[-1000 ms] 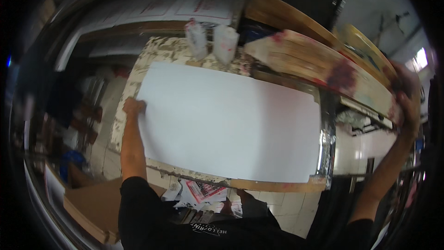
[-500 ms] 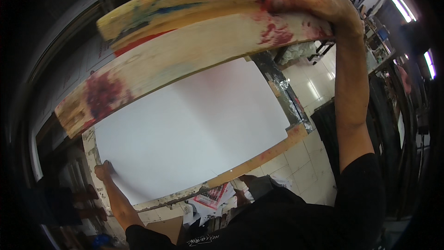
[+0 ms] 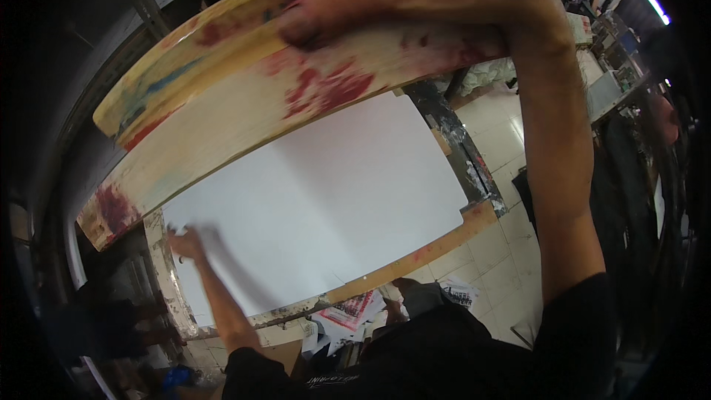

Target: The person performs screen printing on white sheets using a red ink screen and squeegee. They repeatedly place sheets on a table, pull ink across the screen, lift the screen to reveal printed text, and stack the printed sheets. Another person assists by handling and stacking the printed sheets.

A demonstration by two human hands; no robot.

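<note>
A large white sheet (image 3: 318,207) lies on a worn, stained board (image 3: 161,267). Over its far edge hangs a thick pale wooden bar (image 3: 222,130) with dark red smears, tilted down to the left. Against its upper side lies a yellowish wooden bar (image 3: 174,67) with blue and red stains. My right hand (image 3: 355,4) is closed on the yellowish bar, thumb on the near face and the other fingers mostly hidden behind. My left hand (image 3: 184,243) is at the sheet's left edge, somewhat blurred, its fingers looking apart.
A tan strip (image 3: 422,252) runs along the board's near right edge, and a dark, paint-spattered rail (image 3: 463,152) along its right. Printed papers (image 3: 352,315) lie below the near edge. Cluttered shelving (image 3: 611,89) stands at the far right, beyond the tiled floor (image 3: 485,281).
My right hand and the wooden bars have shifted left in the view. My left hand has gone from a closed fist at the sheet's edge to looser fingers, slightly farther up and inward.
</note>
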